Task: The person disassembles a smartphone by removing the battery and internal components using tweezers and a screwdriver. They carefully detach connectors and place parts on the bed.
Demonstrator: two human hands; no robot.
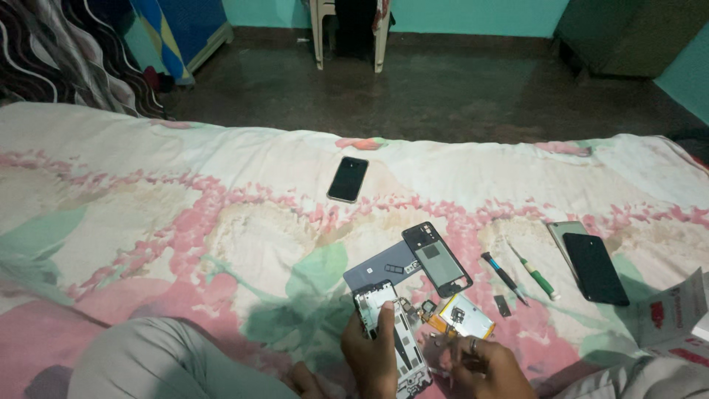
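— Nearest of all, low in the head view: a grey trouser knee [148,358], drawn up on the floral bedsheet [185,207]. Seated close, then, with everything in arm's reach?

— Looks so. Just beyond the knee, the left hand [373,355], wrapped firmly round an opened phone body [395,343], thumb laid across its upper face. Held tilted toward the eyes, probably to show the inner parts.

— And the right hand [484,366]?

— Curled in at the lower right edge of that same phone body, fingertips drawn together. Pinching some small thing, or only touching the frame? Cannot tell; too dim and too small.

— Around the hands?

— Touching the phone body's right side, a flat yellow-edged part [465,316]. Just above, a grey back cover [377,270], overlapped by a black inner frame [437,258]. Laid flat and close, likely so nothing slips into the folds.

— Tools?

— To the right, side by side: a blue-handled screwdriver [504,277] and a green-handled screwdriver [538,277], with a small black piece [502,305] beneath them. On the right hand's side, easy to snatch.

— Farther off?

— A black phone [594,267] lying over a silver one [563,230], a printed paper box [676,310] at the right edge, and another dark phone [348,179] well apart up the sheet, seemingly set aside.
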